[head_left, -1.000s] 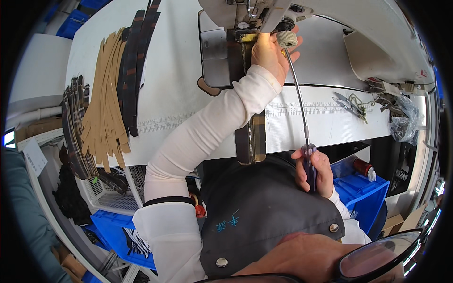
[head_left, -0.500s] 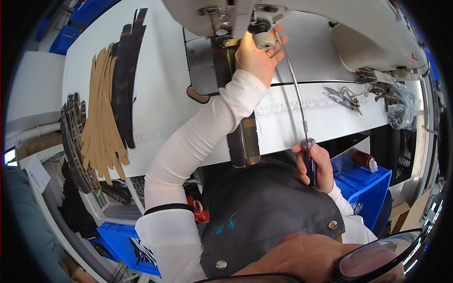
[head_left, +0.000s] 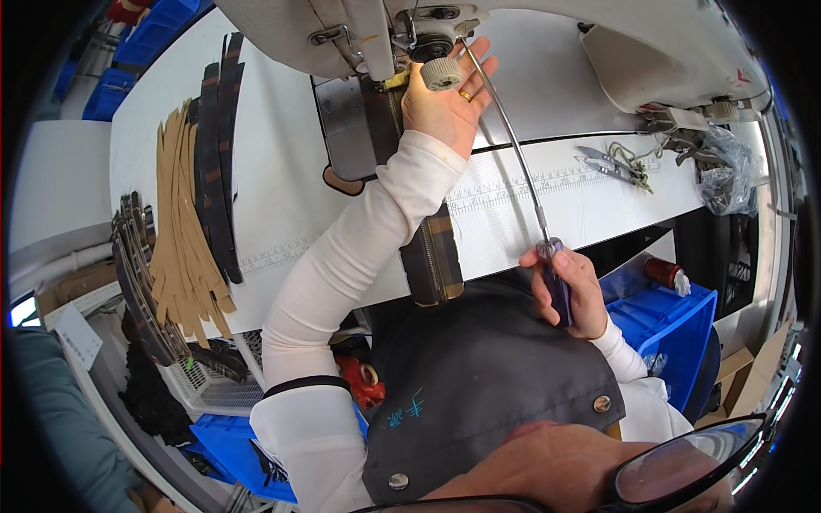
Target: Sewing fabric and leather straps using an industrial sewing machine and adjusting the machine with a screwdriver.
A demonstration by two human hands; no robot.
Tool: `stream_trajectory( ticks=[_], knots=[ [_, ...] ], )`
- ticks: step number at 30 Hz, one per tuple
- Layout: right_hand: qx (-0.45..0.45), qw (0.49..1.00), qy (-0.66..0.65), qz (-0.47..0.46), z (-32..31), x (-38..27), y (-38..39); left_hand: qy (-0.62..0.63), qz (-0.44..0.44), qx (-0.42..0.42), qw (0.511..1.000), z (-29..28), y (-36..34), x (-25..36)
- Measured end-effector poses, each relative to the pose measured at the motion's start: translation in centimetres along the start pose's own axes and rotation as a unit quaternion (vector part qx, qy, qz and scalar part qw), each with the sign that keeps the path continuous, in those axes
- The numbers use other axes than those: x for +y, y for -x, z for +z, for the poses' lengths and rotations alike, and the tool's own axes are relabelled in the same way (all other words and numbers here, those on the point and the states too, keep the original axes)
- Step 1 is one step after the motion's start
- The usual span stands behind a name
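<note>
My left hand [head_left: 445,111] is raised under the white sewing machine head [head_left: 359,38], fingers apart and extended around the pale ridged knob [head_left: 440,73]; its thumb is partly hidden. My right hand [head_left: 581,291] grips the purple handle of a long screwdriver [head_left: 556,282], whose steel shaft crosses my left fingers up to a fitting beside the knob. A dark patterned strip with a zipper [head_left: 432,265] runs from the machine's metal plate beneath my left forearm to the table's front edge.
On the white table [head_left: 282,197] lie tan strips [head_left: 180,231], black strips [head_left: 218,162] and patterned bundles [head_left: 141,282]. Metal snips [head_left: 607,167] and a clear plastic bag [head_left: 727,175] are at the right. A blue bin [head_left: 658,333] stands below the table's right side.
The machine and table have shifted leftward in view, with my left hand. The screwdriver's upper end now shows beside the knob, higher up, and my right hand sits slightly higher.
</note>
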State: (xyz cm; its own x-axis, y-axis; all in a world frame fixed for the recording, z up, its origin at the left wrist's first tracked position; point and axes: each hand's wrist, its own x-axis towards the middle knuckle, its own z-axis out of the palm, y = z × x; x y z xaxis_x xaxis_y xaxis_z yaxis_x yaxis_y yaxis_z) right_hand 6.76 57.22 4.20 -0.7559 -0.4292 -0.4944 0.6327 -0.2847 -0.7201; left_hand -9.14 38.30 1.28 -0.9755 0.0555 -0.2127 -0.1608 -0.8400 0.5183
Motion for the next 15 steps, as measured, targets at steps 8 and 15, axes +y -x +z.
stream_trajectory(
  ticks=[8,15],
  knots=[
    [-0.007,1.0,0.001,0.0,0.45,0.1,-0.13,0.005,-0.004,0.001,1.0,-0.13,-0.07,-0.03],
    [-0.043,0.991,-0.121,0.031,0.92,0.35,0.54,-0.003,-0.008,0.0,1.0,-0.07,-0.03,0.0]
  ],
)
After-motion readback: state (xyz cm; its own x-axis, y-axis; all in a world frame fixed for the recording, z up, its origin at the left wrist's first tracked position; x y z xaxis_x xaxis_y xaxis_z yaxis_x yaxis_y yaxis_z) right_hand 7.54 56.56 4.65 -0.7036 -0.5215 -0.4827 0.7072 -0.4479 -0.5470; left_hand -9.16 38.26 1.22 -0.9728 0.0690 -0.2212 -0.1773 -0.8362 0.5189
